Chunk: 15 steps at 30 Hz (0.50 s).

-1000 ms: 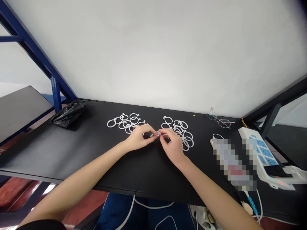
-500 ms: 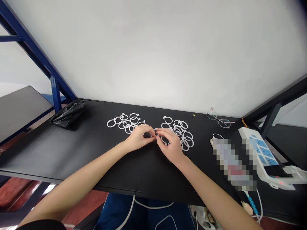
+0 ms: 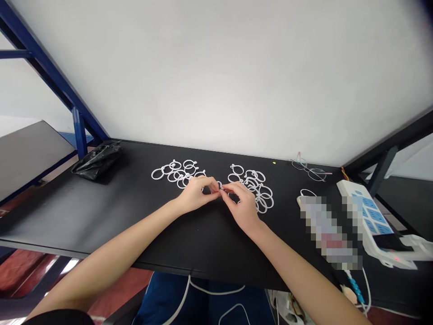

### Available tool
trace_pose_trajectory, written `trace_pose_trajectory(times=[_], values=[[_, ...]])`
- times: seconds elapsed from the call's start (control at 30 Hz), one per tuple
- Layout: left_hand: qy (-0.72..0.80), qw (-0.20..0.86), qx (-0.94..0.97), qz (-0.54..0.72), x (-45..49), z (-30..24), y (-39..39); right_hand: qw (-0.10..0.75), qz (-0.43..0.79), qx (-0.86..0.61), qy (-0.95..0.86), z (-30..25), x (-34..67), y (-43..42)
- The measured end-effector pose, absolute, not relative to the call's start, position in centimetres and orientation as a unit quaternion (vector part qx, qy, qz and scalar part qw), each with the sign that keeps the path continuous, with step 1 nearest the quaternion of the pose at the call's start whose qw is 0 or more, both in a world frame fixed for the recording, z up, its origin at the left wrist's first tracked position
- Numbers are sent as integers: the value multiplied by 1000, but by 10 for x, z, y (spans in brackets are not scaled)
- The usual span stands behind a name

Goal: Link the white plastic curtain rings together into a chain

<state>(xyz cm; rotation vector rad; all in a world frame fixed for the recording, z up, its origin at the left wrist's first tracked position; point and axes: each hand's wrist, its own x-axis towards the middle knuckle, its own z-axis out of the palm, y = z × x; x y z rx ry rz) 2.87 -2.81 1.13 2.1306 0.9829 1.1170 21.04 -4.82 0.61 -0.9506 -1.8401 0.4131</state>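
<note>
A crumpled black plastic bag (image 3: pixel 98 160) lies at the far left of the black tabletop (image 3: pixel 98 212), followed by a left-hand group of white rings (image 3: pixel 181 176), partly overlapping, just beyond the left hand (image 3: pixel 197 193). The left hand and the right hand (image 3: pixel 244 205) meet at center, thumb and fingertips of each pinched on one small white ring piece (image 3: pixel 219 185), mostly concealed by the fingers. A right-hand group of white rings (image 3: pixel 251 184) lies beside and beyond the right hand, followed by eyeglasses (image 3: pixel 306 169) near the wall and a white power strip (image 3: pixel 372 214).
</note>
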Motion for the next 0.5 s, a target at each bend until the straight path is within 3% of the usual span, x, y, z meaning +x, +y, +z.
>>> trace_pose_trajectory(times=[0.33,0.5], values=[[343,224,817,406,30,19,-31,524,163,-382,-744,10,211,-50],[348,283,813,371,28,20,-31,561,150,-387,-717,12,210,-51]])
